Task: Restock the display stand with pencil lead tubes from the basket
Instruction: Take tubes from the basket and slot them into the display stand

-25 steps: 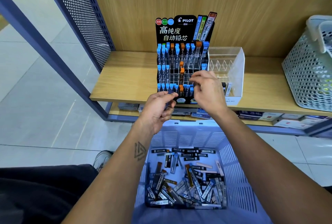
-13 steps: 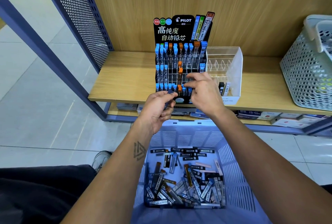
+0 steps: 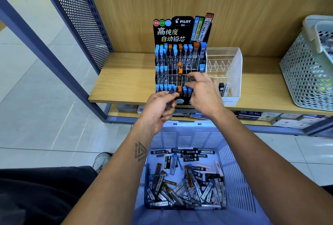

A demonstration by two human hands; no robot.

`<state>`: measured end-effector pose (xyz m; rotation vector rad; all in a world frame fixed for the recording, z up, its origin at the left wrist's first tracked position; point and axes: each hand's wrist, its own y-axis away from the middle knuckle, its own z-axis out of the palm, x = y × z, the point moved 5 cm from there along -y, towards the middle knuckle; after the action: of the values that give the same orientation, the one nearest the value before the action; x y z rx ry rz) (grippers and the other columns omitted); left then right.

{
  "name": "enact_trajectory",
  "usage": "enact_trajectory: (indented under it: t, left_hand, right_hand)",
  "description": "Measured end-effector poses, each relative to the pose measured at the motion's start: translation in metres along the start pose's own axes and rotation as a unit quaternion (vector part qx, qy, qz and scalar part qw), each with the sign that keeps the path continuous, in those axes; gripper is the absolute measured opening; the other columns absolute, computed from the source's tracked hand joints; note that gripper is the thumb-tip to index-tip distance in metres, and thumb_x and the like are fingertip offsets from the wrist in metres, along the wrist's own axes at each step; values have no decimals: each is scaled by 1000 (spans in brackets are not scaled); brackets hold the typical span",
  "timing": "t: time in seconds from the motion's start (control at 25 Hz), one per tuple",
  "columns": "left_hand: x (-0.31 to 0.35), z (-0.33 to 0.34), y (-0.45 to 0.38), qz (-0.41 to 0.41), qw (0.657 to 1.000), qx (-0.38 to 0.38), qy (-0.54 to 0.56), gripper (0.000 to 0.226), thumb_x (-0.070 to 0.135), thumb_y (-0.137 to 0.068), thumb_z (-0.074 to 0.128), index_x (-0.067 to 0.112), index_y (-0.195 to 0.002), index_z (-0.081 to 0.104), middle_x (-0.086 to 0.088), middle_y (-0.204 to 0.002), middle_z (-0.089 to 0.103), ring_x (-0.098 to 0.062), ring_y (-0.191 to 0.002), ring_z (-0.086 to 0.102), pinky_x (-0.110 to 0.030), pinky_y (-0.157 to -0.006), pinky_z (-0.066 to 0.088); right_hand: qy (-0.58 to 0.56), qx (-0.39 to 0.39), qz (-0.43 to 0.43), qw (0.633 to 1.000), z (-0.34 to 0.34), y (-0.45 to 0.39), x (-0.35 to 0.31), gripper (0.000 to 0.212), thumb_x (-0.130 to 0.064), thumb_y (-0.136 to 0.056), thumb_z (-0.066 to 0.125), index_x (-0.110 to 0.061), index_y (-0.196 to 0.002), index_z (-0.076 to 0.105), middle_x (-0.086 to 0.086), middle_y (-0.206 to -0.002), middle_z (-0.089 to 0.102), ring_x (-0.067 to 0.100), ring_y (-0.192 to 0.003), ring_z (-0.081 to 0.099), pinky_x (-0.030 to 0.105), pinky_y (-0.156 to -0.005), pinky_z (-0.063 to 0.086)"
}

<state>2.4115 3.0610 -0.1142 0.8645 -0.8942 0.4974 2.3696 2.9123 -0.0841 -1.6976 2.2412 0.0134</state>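
The black Pilot display stand [image 3: 181,32] stands on the wooden shelf [image 3: 126,82], its three rows partly filled with blue-capped and orange-capped lead tubes. My left hand [image 3: 158,111] hovers just in front of the bottom row and grips a few dark blue tubes [image 3: 170,92]. My right hand [image 3: 205,95] is beside it, in front of the stand's lower right, with fingers loosely spread and nothing visible between them. Below my arms sits the pale blue slatted basket [image 3: 187,134], and many loose lead tubes [image 3: 185,185] lie in a heap on its floor.
A clear acrylic organizer [image 3: 226,66] with a couple of items stands right of the stand. A white perforated basket [image 3: 306,73] sits at the shelf's right end. Boxes [image 3: 261,116] fill the lower shelf. A perforated metal panel [image 3: 77,17] closes the left side. My shoe [image 3: 102,160] rests on the tiled floor.
My right hand came down from the stand's middle row toward my left hand, its fingers spreading. My left hand stayed put with its tubes.
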Motion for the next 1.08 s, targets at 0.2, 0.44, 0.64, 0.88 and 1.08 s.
enact_trajectory:
  t: [0.2, 0.44, 0.64, 0.88, 1.08]
  left_hand:
    - [0, 11, 5, -35, 996, -54, 61, 33, 25, -105, 45, -1, -111, 64, -3, -67, 51, -8, -43, 27, -19, -36, 19]
    - [-1, 26, 13, -76, 996, -43, 16, 26, 10, -99, 43, -7, -98, 63, -6, -68, 49, -8, -44, 30, -19, -35, 19]
    - [11, 35, 17, -20, 999, 14, -24, 14, -2, -96, 60, -6, -107, 66, -13, -81, 61, -14, -56, 52, -23, -46, 45]
    - [22, 47, 11, 62, 997, 30, -24, 17, -13, -90, 62, -11, -107, 66, -19, -87, 68, -19, -69, 65, -24, -66, 59]
    - [20, 65, 9, 103, 989, 2, -108, 20, -10, -87, 70, -5, -106, 71, -15, -82, 70, -22, -70, 65, -26, -67, 59]
  right_hand:
    - [-100, 41, 0, 994, -11, 2, -2, 45, 2, -85, 53, -15, -123, 71, -5, -132, 57, 19, -124, 46, 44, -110, 31]
    - [-400, -96, 57, 910, -28, 13, -4, 15, -24, -92, 73, -14, -82, 78, -3, -75, 70, 6, -69, 59, 26, -70, 46]
    - [-553, -51, 147, 819, -37, 34, 35, 7, 5, -82, 76, 2, -87, 72, 13, -78, 70, 18, -64, 67, 26, -66, 54]
    - [-505, -82, 135, 848, -42, 43, 55, 15, 4, -79, 79, -8, -87, 75, 13, -83, 71, 22, -78, 67, 39, -87, 56]
    - [-441, -100, 55, 890, -51, 39, 42, 25, 5, -81, 78, -6, -100, 66, 7, -78, 65, 9, -67, 59, 26, -72, 53]
